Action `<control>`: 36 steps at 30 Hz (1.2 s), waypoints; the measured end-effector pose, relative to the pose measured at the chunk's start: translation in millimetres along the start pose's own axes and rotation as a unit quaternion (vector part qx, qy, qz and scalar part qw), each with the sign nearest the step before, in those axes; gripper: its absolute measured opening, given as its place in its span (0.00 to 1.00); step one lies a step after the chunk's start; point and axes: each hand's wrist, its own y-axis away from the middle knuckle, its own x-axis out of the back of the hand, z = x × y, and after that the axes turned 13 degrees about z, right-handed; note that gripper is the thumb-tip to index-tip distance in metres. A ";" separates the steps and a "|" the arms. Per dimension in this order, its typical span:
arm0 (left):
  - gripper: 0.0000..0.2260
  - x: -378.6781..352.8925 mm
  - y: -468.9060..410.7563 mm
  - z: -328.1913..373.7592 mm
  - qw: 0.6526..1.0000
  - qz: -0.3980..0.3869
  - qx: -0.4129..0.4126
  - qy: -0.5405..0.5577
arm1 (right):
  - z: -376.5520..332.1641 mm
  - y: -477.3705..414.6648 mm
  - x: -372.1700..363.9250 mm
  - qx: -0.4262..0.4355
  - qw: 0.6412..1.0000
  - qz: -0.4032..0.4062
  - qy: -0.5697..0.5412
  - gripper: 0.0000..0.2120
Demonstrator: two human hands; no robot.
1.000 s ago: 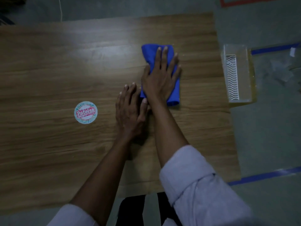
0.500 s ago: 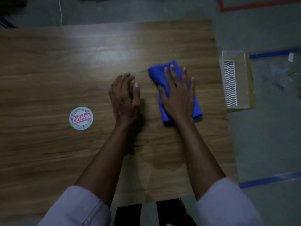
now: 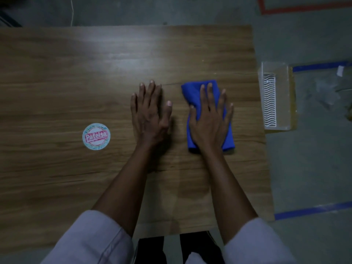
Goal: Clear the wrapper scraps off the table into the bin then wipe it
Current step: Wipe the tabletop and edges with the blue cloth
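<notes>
I am looking down through the head camera at a brown wood-grain table (image 3: 76, 77) that is filling most of the frame. My right hand (image 3: 209, 119) is lying flat on the folded blue microfibre cloth (image 3: 192, 92), right of centre. Its fingers are straight and spread, pressing down rather than gripping. My left hand (image 3: 150, 115) is resting palm-down on the bare wood just beside it, fingers straight and holding nothing.

The clear plastic bin (image 3: 285, 92) is sitting off the table's right edge, at the right of the frame. A round white sticker with red lettering (image 3: 96, 136) is lying left of centre. I cannot tell whether it is stuck down or loose. I am seeing no other scraps on the wood, so I am judging the wiping stage to be under way.

The cloth is looking soft, light and limp. It will probably bunch or unfold if I am dragging it by a corner. I am judging a flat palm over its middle to be the best hold, with the fingertips pinning the far fold. The smooth tabletop should be letting it slide easily, so steady downward pressure will be mattering more than grip.
</notes>
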 end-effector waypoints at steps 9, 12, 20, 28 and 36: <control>0.28 4.9 -2.9 3.2 0.991 0.048 0.092 0.081 | -44.7 30.2 2.5 0.201 0.977 -0.036 -0.056 0.34; 0.27 6.9 -3.6 3.3 0.992 0.042 0.080 0.088 | -3.8 69.3 12.9 0.274 0.957 -0.066 -0.066 0.32; 0.26 -1.7 -4.4 -0.8 0.999 0.027 0.020 -0.002 | 7.5 -123.5 -24.4 0.302 0.948 -0.053 -0.089 0.32; 0.32 0.3 -6.7 3.0 0.999 0.021 0.031 -0.019 | -16.3 -63.6 -14.5 0.231 0.970 -0.020 -0.079 0.32; 0.30 -1.0 -7.7 3.4 0.999 0.015 0.021 -0.025 | 18.1 -45.1 -5.5 0.214 0.976 -0.033 -0.035 0.33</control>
